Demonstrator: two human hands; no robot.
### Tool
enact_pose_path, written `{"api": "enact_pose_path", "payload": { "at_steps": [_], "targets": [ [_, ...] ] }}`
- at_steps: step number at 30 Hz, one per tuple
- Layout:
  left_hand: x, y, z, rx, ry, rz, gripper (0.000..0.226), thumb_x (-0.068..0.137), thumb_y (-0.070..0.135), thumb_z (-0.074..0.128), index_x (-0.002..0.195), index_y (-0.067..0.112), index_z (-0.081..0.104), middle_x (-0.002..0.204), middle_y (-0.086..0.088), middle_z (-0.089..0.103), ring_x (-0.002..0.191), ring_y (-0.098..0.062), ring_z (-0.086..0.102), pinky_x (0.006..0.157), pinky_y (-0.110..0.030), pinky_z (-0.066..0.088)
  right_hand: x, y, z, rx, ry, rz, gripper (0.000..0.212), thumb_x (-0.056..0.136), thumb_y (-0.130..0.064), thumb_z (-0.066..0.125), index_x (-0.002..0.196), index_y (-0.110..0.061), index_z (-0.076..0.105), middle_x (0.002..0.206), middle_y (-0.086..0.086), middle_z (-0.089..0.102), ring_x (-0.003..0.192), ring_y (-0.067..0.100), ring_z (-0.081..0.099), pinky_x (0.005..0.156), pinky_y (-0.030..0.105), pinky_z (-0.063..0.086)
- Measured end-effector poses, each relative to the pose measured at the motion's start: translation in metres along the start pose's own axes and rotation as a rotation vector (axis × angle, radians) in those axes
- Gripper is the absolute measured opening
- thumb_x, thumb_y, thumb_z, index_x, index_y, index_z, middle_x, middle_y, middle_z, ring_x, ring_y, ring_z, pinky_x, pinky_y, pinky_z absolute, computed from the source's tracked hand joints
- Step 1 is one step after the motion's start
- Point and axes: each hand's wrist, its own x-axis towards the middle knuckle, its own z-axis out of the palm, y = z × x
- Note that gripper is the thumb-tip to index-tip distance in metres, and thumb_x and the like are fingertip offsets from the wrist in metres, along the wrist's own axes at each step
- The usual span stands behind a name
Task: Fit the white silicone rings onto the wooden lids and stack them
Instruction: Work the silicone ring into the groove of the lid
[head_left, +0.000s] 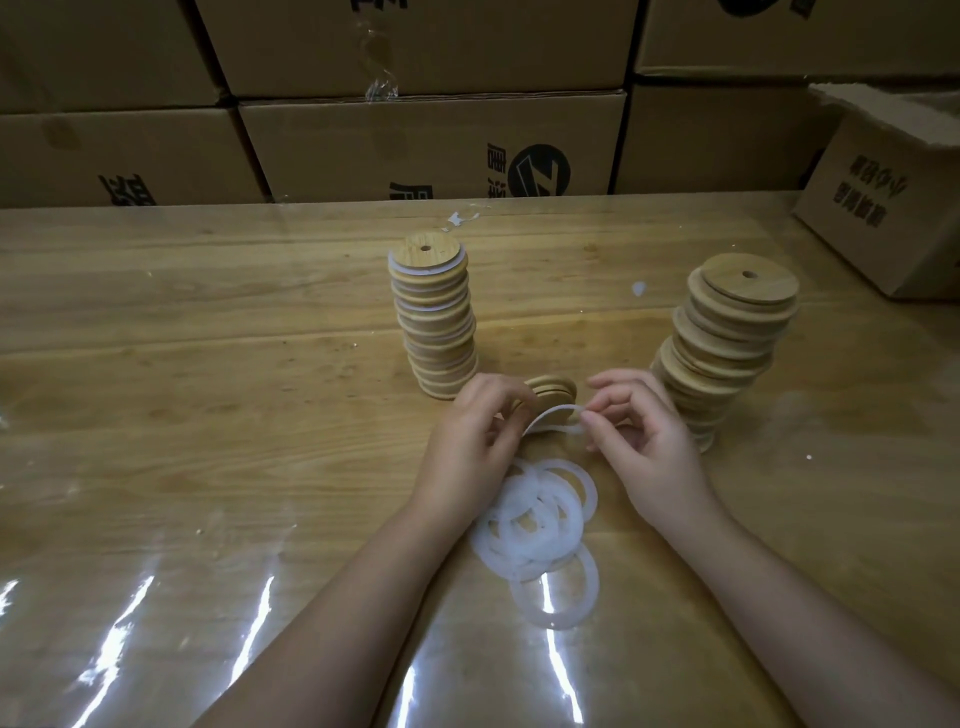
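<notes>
Got my left hand gripping a wooden lid, right hand pinching a white ring at its edge. Loose rings at 6 o'clock, ringed stack at 11, bare stack at 2.

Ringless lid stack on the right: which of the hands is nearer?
Right. The right hand is just beside the stack's base; the left hand lies beyond the held lid.

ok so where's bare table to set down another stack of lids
Wide bare table left of the ringed stack; a smaller patch between the two stacks, toward the cartons. Crowded near centre: the held lid and ring just beyond the ring pile, with the bare-lid stack close on the right.
</notes>
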Motion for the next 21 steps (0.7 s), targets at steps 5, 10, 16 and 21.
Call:
{"api": "enact_pose_path", "payload": {
  "at_steps": [5,10,16,21],
  "targets": [
    [-0.002,0.001,0.001,0.020,-0.003,0.039,0.008,0.087,0.004,0.059,0.088,0.009,0.066,0.097,0.011,0.052,0.090,0.003,0.054,0.071,-0.011,0.044,0.000,0.004,0.001,0.033,-0.012,0.028,0.022,0.085,-0.002,0.062,0.083,-0.024,0.059,0.096,-0.002,0.059,0.076,0.016,0.059,0.065,0.047,0.055],
    [-0.004,0.009,0.000,-0.037,-0.022,-0.002,0.024,0.085,0.034,0.055,0.090,0.014,0.066,0.100,0.005,0.057,0.095,-0.006,0.057,0.076,-0.024,0.050,0.001,0.007,0.001,0.015,-0.015,0.036,0.020,0.085,-0.005,0.063,0.083,-0.025,0.059,0.093,0.000,0.057,0.076,0.020,0.059,0.065,0.048,0.054],
    [-0.002,0.005,0.002,-0.018,0.011,0.028,0.014,0.085,0.024,0.065,0.090,0.010,0.066,0.098,0.003,0.057,0.093,-0.004,0.057,0.073,-0.018,0.051,0.001,0.007,0.001,-0.005,-0.016,0.063,0.016,0.085,-0.006,0.063,0.083,-0.021,0.059,0.090,0.002,0.056,0.076,0.023,0.059,0.067,0.049,0.054],
    [-0.002,0.001,0.003,0.013,0.034,0.045,0.006,0.086,0.015,0.063,0.088,0.009,0.063,0.095,0.003,0.059,0.090,-0.004,0.058,0.072,-0.016,0.051,0.001,0.005,0.000,-0.025,-0.016,0.091,0.016,0.085,-0.008,0.063,0.081,-0.023,0.059,0.085,0.001,0.058,0.072,0.022,0.059,0.068,0.048,0.053]
  ]
}}
